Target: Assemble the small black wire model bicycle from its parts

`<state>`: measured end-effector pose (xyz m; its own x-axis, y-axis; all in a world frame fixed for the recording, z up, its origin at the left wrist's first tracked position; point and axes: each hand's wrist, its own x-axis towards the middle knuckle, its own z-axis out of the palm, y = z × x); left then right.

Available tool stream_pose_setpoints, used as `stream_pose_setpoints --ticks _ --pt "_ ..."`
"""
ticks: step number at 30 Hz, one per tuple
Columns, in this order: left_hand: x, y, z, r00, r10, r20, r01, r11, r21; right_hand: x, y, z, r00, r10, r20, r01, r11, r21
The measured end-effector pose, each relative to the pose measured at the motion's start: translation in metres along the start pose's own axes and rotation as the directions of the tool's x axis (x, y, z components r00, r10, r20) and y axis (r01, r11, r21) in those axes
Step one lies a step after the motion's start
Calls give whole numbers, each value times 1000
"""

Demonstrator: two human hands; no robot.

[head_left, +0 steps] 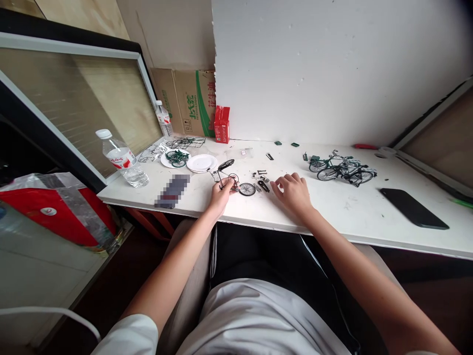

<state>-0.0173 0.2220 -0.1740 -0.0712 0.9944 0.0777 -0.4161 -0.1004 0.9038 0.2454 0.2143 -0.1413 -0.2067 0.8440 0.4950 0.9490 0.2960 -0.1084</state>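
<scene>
My left hand is closed around a small model bicycle, partly hidden by my fingers. Its dark frame and one wheel stick up above the hand. Just right of it, a black spoked wheel shows low by the table; I cannot tell whether it is joined to the bicycle. Loosely bent, with fingers somewhat apart, my right hand is at the tabletop and shows nothing held. Close to its fingertips lie a black oval part and several tiny dark parts.
Several model bicycles stand at the right, beyond a black phone. Paper plates, one with green bicycle parts, sit left of centre. A water bottle, a red box and a cardboard carton stand farther left.
</scene>
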Motion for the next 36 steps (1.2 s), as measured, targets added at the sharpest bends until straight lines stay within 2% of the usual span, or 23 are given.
stream_pose_setpoints --ticks 4,9,13,17,19,21,24,27,30,33,36 --pt "0 3 -1 1000 -8 2 8 999 -40 -16 6 -5 998 25 63 -16 991 -133" --pt "-2 9 2 999 -51 -17 48 991 -127 -15 5 -11 982 54 180 -17 979 -205" --pt "-5 14 5 997 -73 -30 68 986 -151 -16 6 -10 982 52 179 -9 972 -235" --pt "-10 18 8 997 -78 -28 73 984 -164 -15 10 -7 995 77 67 -66 986 -150" --pt "-13 19 11 996 -89 -28 83 982 -169 -12 11 -8 998 66 -20 -66 998 -23" --pt "-17 18 15 995 -102 -15 98 981 -169 -9 10 -12 993 30 -115 -10 986 169" --pt "-25 16 23 995 -96 19 97 985 -144 -7 2 -19 976 50 -214 55 887 458" --pt "-35 13 33 997 -66 43 70 993 -98 -9 -11 -29 957 107 -271 83 791 606" --pt "-46 13 42 999 -30 42 32 999 -36 -13 -25 -40 930 42 -365 201 772 603" --pt "-55 14 50 999 38 37 -40 998 49 -16 -37 -51 886 -109 -450 349 796 494" --pt "-62 15 55 998 63 27 -65 996 64 -18 -43 -55 833 -249 -494 468 794 389"
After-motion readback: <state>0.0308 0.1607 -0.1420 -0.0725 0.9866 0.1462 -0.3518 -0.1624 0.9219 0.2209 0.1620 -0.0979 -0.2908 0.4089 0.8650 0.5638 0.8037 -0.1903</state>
